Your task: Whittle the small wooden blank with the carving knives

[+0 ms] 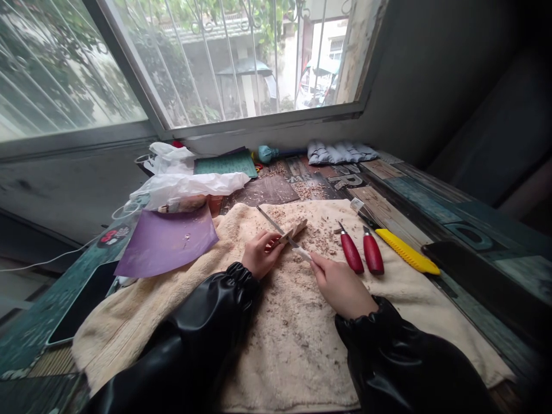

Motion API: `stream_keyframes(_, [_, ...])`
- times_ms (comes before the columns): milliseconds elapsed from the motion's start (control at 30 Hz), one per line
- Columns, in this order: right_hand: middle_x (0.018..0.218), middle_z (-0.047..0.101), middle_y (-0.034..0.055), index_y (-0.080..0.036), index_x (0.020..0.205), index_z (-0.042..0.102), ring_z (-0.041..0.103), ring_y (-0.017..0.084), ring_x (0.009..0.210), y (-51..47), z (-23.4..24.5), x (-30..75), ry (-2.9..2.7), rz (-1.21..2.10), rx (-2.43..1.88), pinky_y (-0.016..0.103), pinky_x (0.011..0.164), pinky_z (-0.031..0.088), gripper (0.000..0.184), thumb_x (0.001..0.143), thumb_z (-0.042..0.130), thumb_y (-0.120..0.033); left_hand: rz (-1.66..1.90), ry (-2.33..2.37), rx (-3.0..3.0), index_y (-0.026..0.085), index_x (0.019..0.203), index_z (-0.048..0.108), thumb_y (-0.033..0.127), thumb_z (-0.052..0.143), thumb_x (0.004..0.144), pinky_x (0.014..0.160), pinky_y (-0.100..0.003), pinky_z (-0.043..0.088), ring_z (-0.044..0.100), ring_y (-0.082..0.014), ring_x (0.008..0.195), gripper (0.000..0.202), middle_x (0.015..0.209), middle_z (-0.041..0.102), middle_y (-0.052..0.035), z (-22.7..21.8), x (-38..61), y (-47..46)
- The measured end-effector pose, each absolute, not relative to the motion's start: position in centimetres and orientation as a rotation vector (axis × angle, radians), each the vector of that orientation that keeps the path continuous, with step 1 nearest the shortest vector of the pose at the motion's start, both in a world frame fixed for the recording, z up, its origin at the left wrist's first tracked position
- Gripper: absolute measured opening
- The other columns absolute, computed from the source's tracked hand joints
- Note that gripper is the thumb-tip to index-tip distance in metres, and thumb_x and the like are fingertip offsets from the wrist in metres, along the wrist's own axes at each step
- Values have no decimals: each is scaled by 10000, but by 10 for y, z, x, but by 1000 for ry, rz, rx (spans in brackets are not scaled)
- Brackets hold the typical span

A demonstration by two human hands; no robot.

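Note:
My left hand (260, 255) pinches a small, narrow piece of wood (299, 228) just above a beige towel (293, 345). In my right hand (342, 284) is a thin metal file (271, 219), gripped by its pale handle end. The file lies across the wood, its tip pointing away to the upper left. Fingers hide part of the wood. Two carving knives with red handles, one (352, 253) left of the other (373, 254), rest on the towel right of my right hand. Wood shavings are scattered around both hands.
A yellow-handled tool (407, 251) lies at the right. To the left are a purple sheet (168, 241), a white plastic bag (190, 187) and a dark tablet-like object (81, 305). Behind stand a green mat (228, 164) and a grey padded bundle (340, 153) below the barred window.

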State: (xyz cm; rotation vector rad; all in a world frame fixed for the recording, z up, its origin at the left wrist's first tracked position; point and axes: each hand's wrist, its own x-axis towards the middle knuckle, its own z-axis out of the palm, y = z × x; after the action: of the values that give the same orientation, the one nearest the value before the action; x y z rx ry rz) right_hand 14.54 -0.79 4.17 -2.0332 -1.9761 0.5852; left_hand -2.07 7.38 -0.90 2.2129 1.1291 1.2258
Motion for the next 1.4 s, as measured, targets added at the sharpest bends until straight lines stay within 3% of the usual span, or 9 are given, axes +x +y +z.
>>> stream_keyframes(833, [676,601,44,-213,851,556,511,137,597,-6,39,144,-2015,515,-2102,235,485,209,244,834,315,-245,1087,1085,2172,162,829,605,287,554,737,535,-186,523,545,-96,642,164,747,565,-31,-6,-27,73])
stream_keyframes(1400, [766,639,40,-252,981,571,561,155,699,-39,43,148,-1933,499,-2073,222,549,301,291,843,318,-284,1220,1386,2273,172,774,568,280,541,738,553,-222,469,540,-118,641,117,737,570,-31,-13,-25,76])
